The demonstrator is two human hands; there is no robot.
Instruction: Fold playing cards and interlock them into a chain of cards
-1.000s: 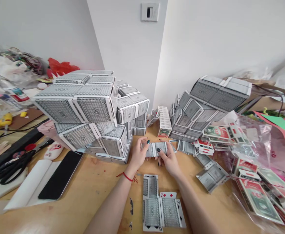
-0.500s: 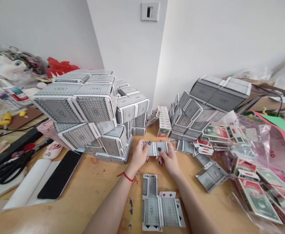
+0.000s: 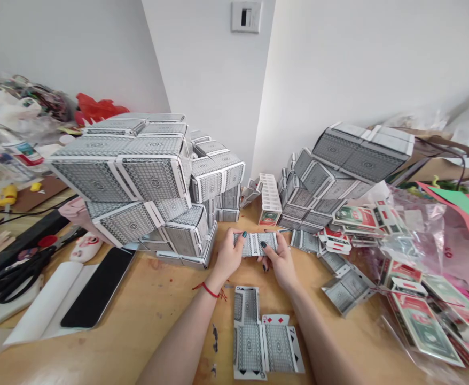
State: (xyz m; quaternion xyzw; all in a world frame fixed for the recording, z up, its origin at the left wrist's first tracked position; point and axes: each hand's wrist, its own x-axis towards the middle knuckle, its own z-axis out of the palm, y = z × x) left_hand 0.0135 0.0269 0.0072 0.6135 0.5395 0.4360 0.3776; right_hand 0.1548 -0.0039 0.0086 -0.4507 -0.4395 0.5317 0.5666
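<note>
Nearest to us, a flat sheet of cards (image 3: 264, 347) lies face down on the table (image 3: 150, 315), between the two forearms and apart from both hands. Just past it, we see the left hand (image 3: 228, 256), a red bracelet (image 3: 208, 290) at its wrist, and the right hand (image 3: 280, 262), close together over the middle of the table. Between them they hold a strip of cards (image 3: 255, 243), lifted a little off the wood. Its long axis runs left to right, square across our view. Each hand pinches one end, thumb on top and fingers curled under, so neither is the nearer; the strip sits directly ahead of both palms. To the left a dark phone (image 3: 98, 289) lies flat. Farther back, a left pile of card blocks (image 3: 138, 176) and a right pile of card blocks (image 3: 338, 166) flank the strip, well apart from it.
</note>
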